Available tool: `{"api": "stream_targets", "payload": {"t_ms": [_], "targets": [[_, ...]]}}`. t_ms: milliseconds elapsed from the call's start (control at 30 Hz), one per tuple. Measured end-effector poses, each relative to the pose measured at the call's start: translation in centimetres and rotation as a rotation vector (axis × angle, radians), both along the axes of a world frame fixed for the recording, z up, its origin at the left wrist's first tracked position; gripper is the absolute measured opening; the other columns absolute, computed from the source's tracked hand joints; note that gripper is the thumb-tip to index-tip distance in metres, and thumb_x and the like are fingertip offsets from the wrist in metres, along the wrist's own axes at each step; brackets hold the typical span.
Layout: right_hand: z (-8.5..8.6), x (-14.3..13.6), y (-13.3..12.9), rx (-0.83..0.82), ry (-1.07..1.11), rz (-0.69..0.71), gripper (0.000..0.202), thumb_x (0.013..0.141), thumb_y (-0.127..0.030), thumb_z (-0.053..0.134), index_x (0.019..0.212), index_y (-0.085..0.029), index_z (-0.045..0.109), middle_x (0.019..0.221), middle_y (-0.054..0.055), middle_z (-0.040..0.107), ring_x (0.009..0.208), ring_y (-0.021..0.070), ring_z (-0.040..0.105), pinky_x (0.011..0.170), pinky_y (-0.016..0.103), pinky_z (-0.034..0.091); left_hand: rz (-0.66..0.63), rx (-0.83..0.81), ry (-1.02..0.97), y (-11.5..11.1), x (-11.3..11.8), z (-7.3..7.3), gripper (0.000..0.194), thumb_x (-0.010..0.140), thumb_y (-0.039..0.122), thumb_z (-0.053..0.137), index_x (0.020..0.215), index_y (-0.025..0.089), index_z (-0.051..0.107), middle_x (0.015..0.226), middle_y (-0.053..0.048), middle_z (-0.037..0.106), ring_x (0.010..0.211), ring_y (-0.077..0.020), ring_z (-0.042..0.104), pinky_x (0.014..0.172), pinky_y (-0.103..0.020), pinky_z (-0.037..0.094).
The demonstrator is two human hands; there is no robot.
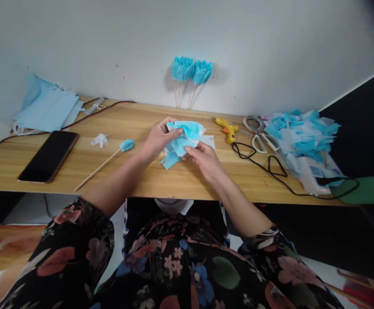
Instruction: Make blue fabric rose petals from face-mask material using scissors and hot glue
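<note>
Blue and white fabric pieces [190, 134] are held between my two hands above the middle of the table. My left hand [161, 136] pinches their upper left side, thumb on top. My right hand [204, 159] grips the lower right edge between thumb and fingers. Under them, more blue and white pieces [170, 160] lie on the wood. To the left rests a stick with a small blue bud [127, 145] at its tip. Two blue fabric flowers [182, 68] on sticks lean against the wall.
A phone [48, 156], a stack of blue masks [47, 107] and a white scrap [100, 140] are on the left. Rightward lie a yellow glue gun [228, 128], scissors [259, 143], a black cable, a blue fabric pile [303, 133] and a white power strip [314, 176].
</note>
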State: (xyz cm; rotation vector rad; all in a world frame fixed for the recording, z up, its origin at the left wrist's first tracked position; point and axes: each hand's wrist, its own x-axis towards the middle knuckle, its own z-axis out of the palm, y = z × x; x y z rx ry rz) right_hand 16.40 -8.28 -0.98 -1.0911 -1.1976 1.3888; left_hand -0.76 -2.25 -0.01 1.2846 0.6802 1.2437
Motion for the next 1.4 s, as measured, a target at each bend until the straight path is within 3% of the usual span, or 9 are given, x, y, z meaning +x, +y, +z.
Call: {"api": "stream_targets", "payload": {"t_ms": [133, 333, 433, 500, 600, 733, 900, 1233, 1400], "targets": [[-0.5, -0.2, 0.4, -0.019, 0.008, -0.098, 0.027, 0.07, -0.043, 0.081, 0.077, -0.021, 0.068, 0.071, -0.002, 0.066, 0.065, 0.0121, 0.059, 0.067, 0.029, 0.054, 0.05, -0.023, -0.038, 0.3, -0.1, -0.1, 0.035, 0.075, 0.039, 0.082, 0.084, 0.018, 0.055, 0.074, 0.004, 0.063, 0.066, -0.0092, 0.058, 0.066, -0.022, 0.047], [-0.5, 1.5, 0.2, -0.017, -0.054, -0.127, 0.028, 0.068, -0.044, 0.08, 0.076, -0.021, 0.068, 0.068, -0.001, 0.067, 0.065, 0.0126, 0.062, 0.065, 0.028, 0.053, 0.139, -0.018, -0.061, 1.0, -0.3, -0.2, 0.027, 0.08, 0.035, 0.077, 0.083, 0.018, 0.056, 0.071, 0.002, 0.066, 0.062, -0.0091, 0.06, 0.064, -0.023, 0.047], [0.1, 3.4, 0.5, 0.035, -0.111, -0.241, 0.028, 0.068, -0.044, 0.08, 0.078, -0.021, 0.068, 0.069, -0.002, 0.067, 0.064, 0.0117, 0.061, 0.063, 0.027, 0.052, 0.146, -0.036, -0.036, 0.9, -0.3, 0.1, 0.024, 0.081, 0.033, 0.075, 0.082, 0.019, 0.055, 0.071, 0.002, 0.066, 0.061, -0.0086, 0.059, 0.064, -0.022, 0.047], [0.7, 5.1, 0.9, 0.087, -0.126, -0.335, 0.027, 0.068, -0.044, 0.079, 0.079, -0.022, 0.068, 0.07, -0.002, 0.067, 0.065, 0.0116, 0.061, 0.064, 0.027, 0.052, 0.083, -0.002, 0.021, 0.6, -0.5, 0.5, 0.021, 0.081, 0.03, 0.074, 0.083, 0.018, 0.057, 0.07, 0.002, 0.066, 0.061, -0.0089, 0.059, 0.063, -0.022, 0.047], [1.6, 7.2, 1.2, 0.14, -0.127, -0.406, 0.024, 0.07, -0.043, 0.079, 0.076, -0.023, 0.066, 0.07, -0.003, 0.066, 0.066, 0.0114, 0.062, 0.065, 0.027, 0.053, -0.149, 0.119, 0.235, -0.2, -0.7, 1.0, 0.013, 0.081, 0.022, 0.069, 0.092, 0.018, 0.064, 0.076, 0.0, 0.069, 0.068, -0.0115, 0.062, 0.068, -0.025, 0.05], [2.1, 8.0, 1.0, 0.145, -0.114, -0.415, 0.027, 0.069, -0.045, 0.081, 0.076, -0.023, 0.066, 0.07, -0.003, 0.065, 0.066, 0.0115, 0.061, 0.065, 0.028, 0.055, -0.372, 0.355, 0.601, -0.8, -0.9, 1.1, 0.035, 0.076, 0.011, 0.064, 0.108, 0.023, 0.073, 0.097, -0.003, 0.074, 0.084, -0.0156, 0.065, 0.082, -0.031, 0.051], [2.0, 6.8, 0.8, 0.105, -0.083, -0.309, 0.032, 0.068, -0.052, 0.082, 0.075, -0.023, 0.067, 0.07, -0.002, 0.064, 0.066, 0.0132, 0.061, 0.067, 0.031, 0.056, -0.246, 0.425, 0.528, 0.2, -1.4, 0.9, 0.042, 0.071, 0.008, 0.058, 0.104, 0.025, 0.077, 0.113, -0.005, 0.075, 0.097, -0.0194, 0.065, 0.089, -0.035, 0.05], [2.9, 4.8, 1.2, 0.145, -0.115, -0.227, 0.037, 0.069, -0.058, 0.077, 0.071, -0.022, 0.066, 0.071, 0.0, 0.063, 0.067, 0.0147, 0.06, 0.067, 0.032, 0.055, -0.076, 0.199, 0.371, -0.5, -1.2, 1.2, 0.019, 0.077, 0.015, 0.058, 0.076, 0.019, 0.076, 0.082, -0.004, 0.075, 0.081, -0.0176, 0.067, 0.081, -0.031, 0.052], [2.6, 3.6, 2.1, 0.31, -0.359, -0.251, 0.024, 0.084, -0.046, 0.065, 0.078, -0.023, 0.068, 0.069, -0.001, 0.064, 0.065, 0.0156, 0.06, 0.067, 0.031, 0.051, -0.05, 0.155, 0.283, -1.4, -0.2, 1.6, 0.023, 0.084, 0.034, 0.068, 0.098, 0.018, 0.078, 0.107, -0.009, 0.078, 0.104, -0.0221, 0.069, 0.099, -0.037, 0.051]]}}
